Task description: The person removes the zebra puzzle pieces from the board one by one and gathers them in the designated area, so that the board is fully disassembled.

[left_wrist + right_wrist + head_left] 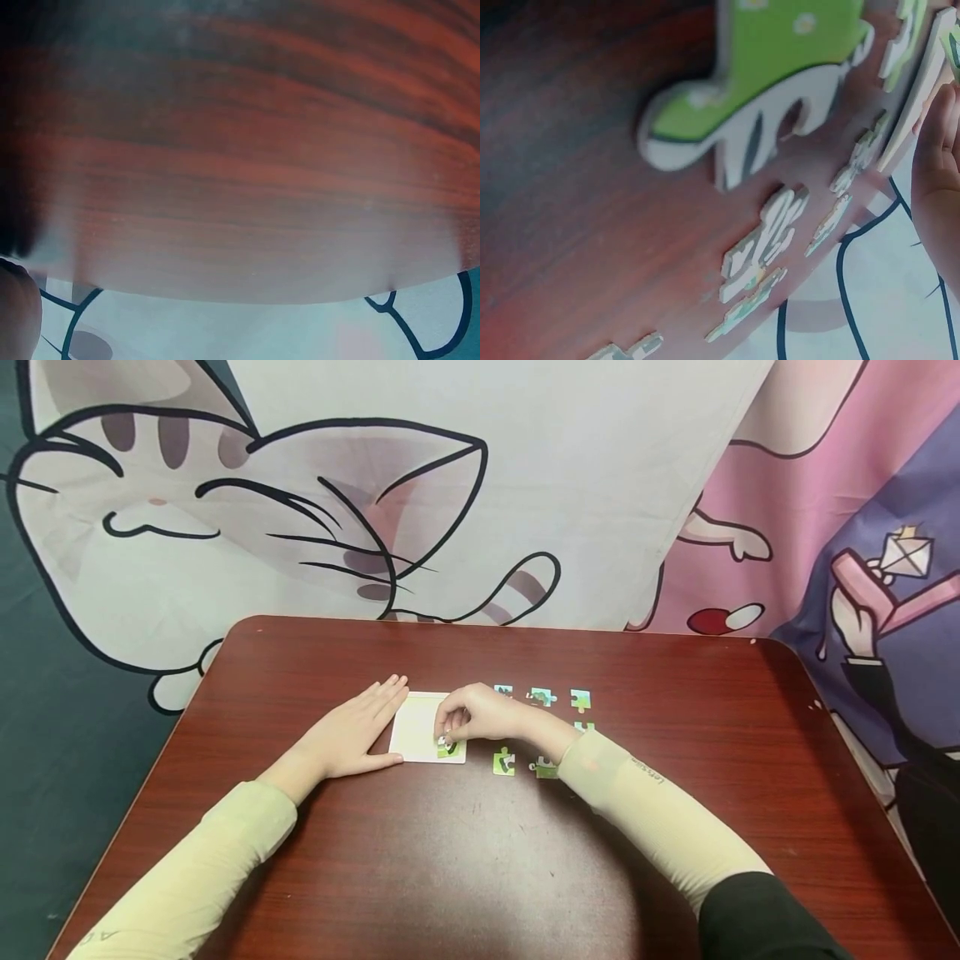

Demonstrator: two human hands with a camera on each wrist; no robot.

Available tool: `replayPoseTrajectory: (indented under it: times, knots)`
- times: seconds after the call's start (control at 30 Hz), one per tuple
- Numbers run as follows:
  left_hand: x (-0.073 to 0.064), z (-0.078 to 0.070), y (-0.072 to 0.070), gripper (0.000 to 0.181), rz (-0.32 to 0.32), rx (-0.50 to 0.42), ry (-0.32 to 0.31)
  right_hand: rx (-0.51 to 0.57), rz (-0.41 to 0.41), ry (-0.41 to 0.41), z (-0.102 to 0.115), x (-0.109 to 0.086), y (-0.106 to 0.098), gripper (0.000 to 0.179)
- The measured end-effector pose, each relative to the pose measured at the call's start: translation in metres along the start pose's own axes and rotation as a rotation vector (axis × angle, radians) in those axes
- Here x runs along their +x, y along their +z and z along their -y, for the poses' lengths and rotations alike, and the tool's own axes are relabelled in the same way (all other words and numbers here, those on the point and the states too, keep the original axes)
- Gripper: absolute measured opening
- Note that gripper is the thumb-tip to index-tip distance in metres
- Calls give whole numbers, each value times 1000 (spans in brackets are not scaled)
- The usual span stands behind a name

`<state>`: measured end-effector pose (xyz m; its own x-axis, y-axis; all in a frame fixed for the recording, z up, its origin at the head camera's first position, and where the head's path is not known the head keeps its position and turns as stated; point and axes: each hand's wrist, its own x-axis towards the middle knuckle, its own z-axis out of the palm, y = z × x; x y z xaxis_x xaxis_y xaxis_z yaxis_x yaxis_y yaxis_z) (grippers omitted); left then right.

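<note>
A white square puzzle tray [414, 723] lies on the table. My left hand [347, 733] rests flat at its left side, fingers straight, thumb by the lower left corner. Over the tray's right part, my right hand [480, 714] pinches a green and white jigsaw piece [448, 749] at the lower right corner. That right hand [936, 180] shows at the right edge of the right wrist view, fingertips at the piece. Only a sliver of the left hand [18, 315] enters the left wrist view.
Several loose jigsaw pieces lie right of the tray, including a top right piece [581, 699] and a lower one [504, 762]. My right forearm partly covers others. A large green piece [795, 52] lies close to the right wrist camera. The brown table [450, 860] meets a cat-print curtain [585, 510] behind.
</note>
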<state>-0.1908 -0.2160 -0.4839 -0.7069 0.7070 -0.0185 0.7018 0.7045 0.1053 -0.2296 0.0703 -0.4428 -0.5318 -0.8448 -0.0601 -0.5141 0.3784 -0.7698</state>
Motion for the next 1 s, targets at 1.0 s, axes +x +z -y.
replayPoseTrajectory:
  times: [1.0]
  knots:
    - [0, 0, -1, 105, -2, 11, 10, 4, -136, 174, 4, -73, -53, 10]
